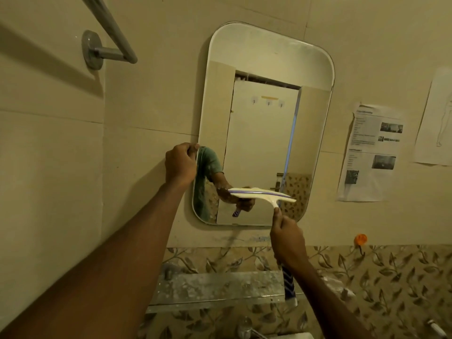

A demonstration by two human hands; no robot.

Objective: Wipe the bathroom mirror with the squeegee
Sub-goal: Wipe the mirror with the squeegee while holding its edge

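Head view: the rounded frameless wall mirror (264,118) is gripped at its left edge by the left hand (179,165), fingers curled round the rim, probably to steady it. The cream plastic squeegee with a purple blade (263,195) is laid across the mirror's lower part. Its blue striped handle is enclosed by the right hand (288,241), thumb stretched up the neck for pressure. Just below the mirror a dusty glass shelf (215,287) could be struck; printed paper sheets (369,152) are stuck to its right.
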